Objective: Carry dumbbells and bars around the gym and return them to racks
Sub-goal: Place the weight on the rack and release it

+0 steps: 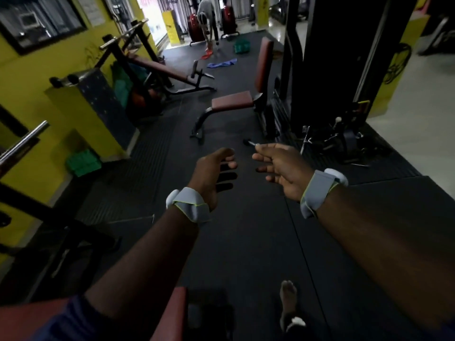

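Dumbbell [249,143] on the floor, a little right of centre, past the two outstretched arms. Underfoot, black ribbed rubber matting [246,242] across most of the room.

At far left, yellow wall [22,77] with a dark-framed window [41,20] high up. Below it, a steel bar [27,140], slanting and blurred. Next, a green crate [83,162] on the ground against a yellow block [81,112]. On top of the block, two dark round ends, too blurred to name. Further back, an incline bench [157,66] with maroon pad.

Left hand [214,173] in the air over the matting, palm turned inward, fingers nearly straight and slightly apart, holding nothing. Grey wristband [190,205] at the wrist.

In the middle, a seat bench [234,100] with maroon seat and upright back. Far behind, another person [206,23] bent forward, with a blue cloth [222,63] on the floor close by.

As for the dumbbell itself: small, with thin shiny handle and a dark round head at the left end. Right end hidden behind the index fingertip of the right hand [280,168]. Contact between them: cannot tell.

Right hand likewise raised, fingers loosely spread, gripping nothing, with another grey wristband [317,193].

To the right, a tall black machine frame [332,57], some metal handles [320,141] heaped at its foot, and pale glossy tiles [406,107] beyond the edge of the matting.
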A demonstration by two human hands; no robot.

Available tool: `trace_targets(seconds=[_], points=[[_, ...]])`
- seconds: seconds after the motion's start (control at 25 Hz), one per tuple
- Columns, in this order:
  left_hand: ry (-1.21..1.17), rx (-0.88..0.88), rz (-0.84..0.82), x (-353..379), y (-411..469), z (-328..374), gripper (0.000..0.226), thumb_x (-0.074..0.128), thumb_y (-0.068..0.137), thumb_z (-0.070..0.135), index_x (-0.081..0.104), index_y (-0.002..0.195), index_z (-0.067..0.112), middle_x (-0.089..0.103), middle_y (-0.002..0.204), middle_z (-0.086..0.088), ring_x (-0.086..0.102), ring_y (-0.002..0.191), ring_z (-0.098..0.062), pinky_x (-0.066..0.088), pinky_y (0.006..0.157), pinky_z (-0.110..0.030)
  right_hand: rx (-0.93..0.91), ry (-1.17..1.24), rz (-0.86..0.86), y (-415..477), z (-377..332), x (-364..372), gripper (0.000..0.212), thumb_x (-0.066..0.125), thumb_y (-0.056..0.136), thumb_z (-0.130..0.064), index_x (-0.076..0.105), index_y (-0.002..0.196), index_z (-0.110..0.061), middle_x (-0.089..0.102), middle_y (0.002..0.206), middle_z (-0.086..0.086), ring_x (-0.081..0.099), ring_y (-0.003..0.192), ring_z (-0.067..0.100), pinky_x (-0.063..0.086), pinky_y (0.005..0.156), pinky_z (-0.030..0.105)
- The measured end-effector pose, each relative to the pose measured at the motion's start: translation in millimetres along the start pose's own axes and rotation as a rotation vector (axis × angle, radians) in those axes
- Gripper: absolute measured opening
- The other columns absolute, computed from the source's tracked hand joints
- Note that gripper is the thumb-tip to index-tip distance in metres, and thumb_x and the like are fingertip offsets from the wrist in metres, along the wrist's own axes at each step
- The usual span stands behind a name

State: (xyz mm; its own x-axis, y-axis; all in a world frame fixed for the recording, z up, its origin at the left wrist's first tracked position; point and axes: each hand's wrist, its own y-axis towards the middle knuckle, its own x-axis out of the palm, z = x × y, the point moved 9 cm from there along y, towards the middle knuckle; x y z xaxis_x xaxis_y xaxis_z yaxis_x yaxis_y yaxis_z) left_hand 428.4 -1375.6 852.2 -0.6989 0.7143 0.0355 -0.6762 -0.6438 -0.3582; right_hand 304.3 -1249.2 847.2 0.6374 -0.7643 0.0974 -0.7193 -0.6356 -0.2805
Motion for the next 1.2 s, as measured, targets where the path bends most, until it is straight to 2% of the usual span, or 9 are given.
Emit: trace_targets(seconds=[0.08, 0.32, 0.48, 0.56, 0.72, 0.8, 0.96, 1.04, 1.2], points=[[-0.026, -0.024, 0.024, 14.7, 78.2, 12.0, 0.023, 0.066, 0.09, 0.041, 0.067, 0.098, 0.019, 0.067, 0.087, -0.001, 0.063, 0.08, -0.023, 0.047, 0.073, -0.035, 0.021, -0.001, 0.01, 85.2, -12.6, -12.6, 0.026, 0.068, 0.097, -0.04, 0.068, 0.115, -0.021, 0.075, 0.121, 0.003, 0.065, 0.086, 0.016, 0.04, 0.059, 0.026], [-0.061, -0.081, 0.136, 15.9, 274.4, 74.3, 0.02, 0.066, 0.092, 0.038, 0.071, 0.095, 0.018, 0.068, 0.09, -0.003, 0.062, 0.072, -0.021, 0.046, 0.064, -0.029, 0.059, -0.125, -0.075, 309.6, -70.4, 17.8, 0.013, 0.067, 0.097, -0.039, 0.066, 0.099, -0.026, 0.076, 0.112, 0.001, 0.063, 0.077, 0.013, 0.039, 0.057, 0.026], [-0.056, -0.041, 0.16, -18.5, 391.0, 116.5, 0.033, 0.068, 0.092, 0.04, 0.074, 0.109, 0.013, 0.073, 0.095, -0.005, 0.065, 0.08, -0.023, 0.048, 0.073, -0.034, 0.098, -0.162, -0.177, 430.3, -93.7, 65.3, 0.012, 0.067, 0.098, -0.038, 0.066, 0.099, -0.026, 0.075, 0.107, -0.001, 0.066, 0.08, 0.016, 0.04, 0.06, 0.028], [-0.062, -0.045, 0.189, -34.9, 454.2, 126.9, 0.032, 0.068, 0.092, 0.042, 0.075, 0.106, 0.014, 0.074, 0.096, -0.005, 0.065, 0.08, -0.023, 0.048, 0.073, -0.034, 0.106, -0.156, -0.178, 489.9, -98.2, 75.4, 0.013, 0.067, 0.099, -0.038, 0.065, 0.102, -0.025, 0.075, 0.109, -0.001, 0.066, 0.082, 0.016, 0.04, 0.06, 0.027], [-0.054, -0.131, 0.1, -35.6, 598.9, 152.5, 0.033, 0.066, 0.093, 0.044, 0.074, 0.105, 0.014, 0.074, 0.101, -0.006, 0.066, 0.084, -0.025, 0.048, 0.074, -0.034, 0.198, -0.178, -0.082, 617.5, -110.3, 75.6, 0.016, 0.067, 0.098, -0.04, 0.066, 0.105, -0.025, 0.075, 0.112, 0.0, 0.065, 0.078, 0.013, 0.041, 0.06, 0.026], [-0.042, -0.102, 0.047, -33.6, 676.1, 193.4, 0.037, 0.066, 0.094, 0.043, 0.074, 0.11, 0.011, 0.072, 0.102, -0.008, 0.064, 0.085, -0.026, 0.046, 0.076, -0.035, 0.183, -0.174, -0.034, 691.6, -141.2, 78.0, 0.019, 0.067, 0.097, -0.043, 0.065, 0.104, -0.026, 0.074, 0.112, 0.0, 0.065, 0.077, 0.012, 0.04, 0.06, 0.026], [0.004, -0.078, 0.01, -17.9, 790.5, 262.1, 0.045, 0.066, 0.093, 0.041, 0.072, 0.119, 0.004, 0.071, 0.098, -0.009, 0.062, 0.085, -0.027, 0.045, 0.079, -0.036, 0.168, -0.069, 0.017, 797.3, -194.1, 76.7, 0.032, 0.065, 0.095, -0.053, 0.068, 0.112, -0.025, 0.076, 0.114, -0.001, 0.065, 0.087, 0.015, 0.042, 0.063, 0.028], [0.055, -0.08, -0.064, 3.0, 847.4, 285.6, 0.041, 0.067, 0.092, 0.042, 0.073, 0.114, 0.009, 0.071, 0.097, -0.007, 0.062, 0.084, -0.026, 0.046, 0.078, -0.036, 0.174, -0.033, 0.011, 853.8, -205.9, 72.8, 0.034, 0.064, 0.095, -0.055, 0.069, 0.111, -0.025, 0.076, 0.112, -0.002, 0.065, 0.088, 0.015, 0.042, 0.067, 0.03], [0.062, -0.121, -0.078, 14.9, 959.3, 293.9, 0.028, 0.067, 0.092, 0.042, 0.073, 0.103, 0.016, 0.07, 0.095, -0.006, 0.062, 0.083, -0.025, 0.046, 0.074, -0.034, 0.208, -0.038, -0.002, 979.3, -203.1, 63.6, 0.039, 0.063, 0.095, -0.057, 0.071, 0.113, -0.024, 0.075, 0.119, 0.0, 0.066, 0.089, 0.016, 0.043, 0.07, 0.031]])
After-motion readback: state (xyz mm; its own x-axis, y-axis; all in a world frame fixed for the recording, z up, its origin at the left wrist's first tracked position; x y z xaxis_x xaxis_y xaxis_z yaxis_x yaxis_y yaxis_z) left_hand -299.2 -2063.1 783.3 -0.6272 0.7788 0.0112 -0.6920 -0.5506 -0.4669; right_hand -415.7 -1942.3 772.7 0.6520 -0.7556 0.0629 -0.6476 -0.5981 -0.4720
